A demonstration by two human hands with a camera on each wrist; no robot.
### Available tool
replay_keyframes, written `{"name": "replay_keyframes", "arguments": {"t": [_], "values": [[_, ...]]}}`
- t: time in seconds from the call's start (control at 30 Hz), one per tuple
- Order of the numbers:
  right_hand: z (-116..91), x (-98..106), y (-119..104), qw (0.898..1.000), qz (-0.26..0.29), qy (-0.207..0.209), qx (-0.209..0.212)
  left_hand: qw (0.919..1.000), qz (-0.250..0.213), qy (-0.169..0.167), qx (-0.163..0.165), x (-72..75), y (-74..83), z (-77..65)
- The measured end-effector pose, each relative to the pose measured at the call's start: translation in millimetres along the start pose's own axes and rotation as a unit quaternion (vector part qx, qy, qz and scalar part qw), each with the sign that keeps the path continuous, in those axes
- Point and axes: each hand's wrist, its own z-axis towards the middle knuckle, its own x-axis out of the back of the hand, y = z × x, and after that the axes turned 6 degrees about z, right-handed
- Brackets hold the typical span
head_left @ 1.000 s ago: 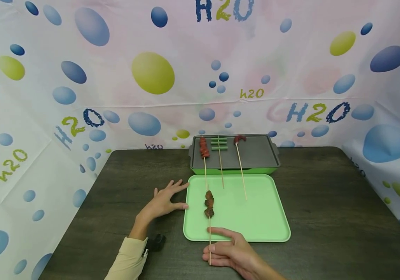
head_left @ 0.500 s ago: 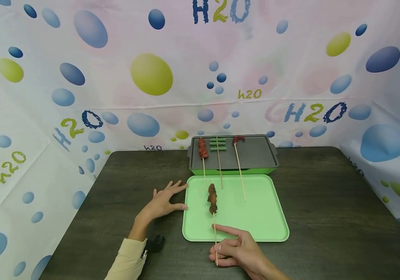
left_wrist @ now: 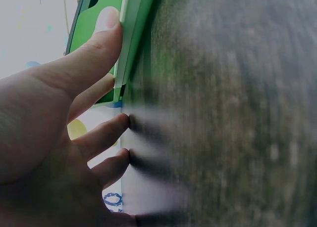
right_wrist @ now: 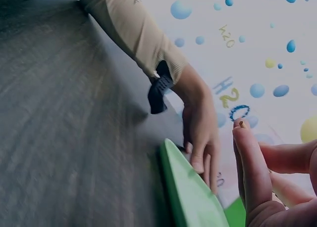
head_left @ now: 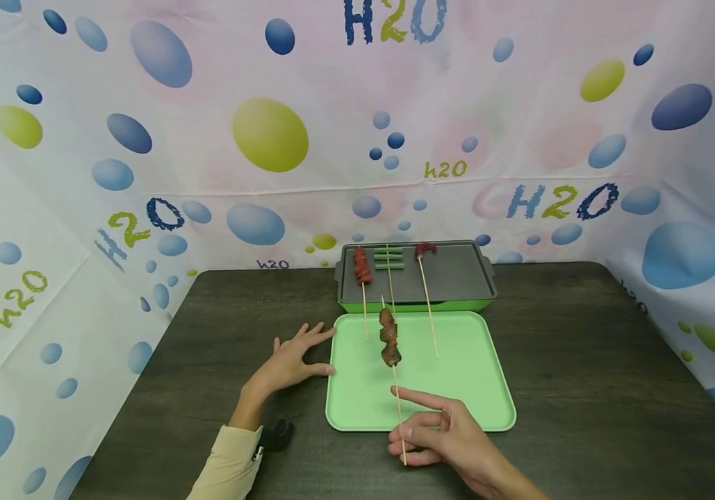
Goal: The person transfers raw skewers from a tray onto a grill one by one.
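In the head view my right hand (head_left: pixel 441 434) pinches the bare lower end of a meat skewer (head_left: pixel 389 340), its index finger stretched along the stick. Browned chunks sit at the skewer's upper part, held over the light green tray (head_left: pixel 501 410). My left hand (head_left: pixel 294 357) has its fingers spread, with thumb and index fingertip touching the tray's left rim. In the left wrist view the thumb (left_wrist: pixel 94 49) lies against the green rim and the other fingertips reach the table. The right wrist view shows fingers of my right hand (right_wrist: pixel 257 172); little of the stick shows there.
Behind the tray stands a grey-topped green grill (head_left: pixel 457 278). On it lie a red meat skewer (head_left: pixel 363 265), a green vegetable skewer (head_left: pixel 389 257) and a skewer with a curled dark red piece (head_left: pixel 426 250). Their sticks overhang the tray. Dark wooden table (head_left: pixel 582 361) surrounds it; a printed curtain hangs behind.
My right hand has carried the meat skewer to the right and forward, toward the grill, and the chunks have turned slightly. The left hand has stayed at the tray's rim.
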Motion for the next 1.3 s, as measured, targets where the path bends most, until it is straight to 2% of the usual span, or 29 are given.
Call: {"name": "replay_keyframes", "arguments": {"t": [0.2,0.53,0.77,0.93,1.3], "values": [[-5,14,-11,0.999,-0.034,0.003,0.027,1.0000,-0.001,0.001,-0.005,1.7,1.0,-1.4],[-16,43,-29,0.995,-0.071,0.060,0.041,1.0000,0.002,-0.004,-0.006,2.4,2.0,-0.4],[-20,68,-38,0.993,-0.063,0.079,0.060,1.0000,-0.003,-0.003,-0.003,1.2,0.6,-0.6],[-20,80,-41,0.991,-0.057,0.111,0.056,1.0000,-0.002,-0.001,0.000,-0.4,-1.5,-0.8],[-6,100,-48,0.981,-0.056,0.175,0.061,1.0000,-0.007,-0.001,-0.002,-1.1,-2.6,-0.5]]}}
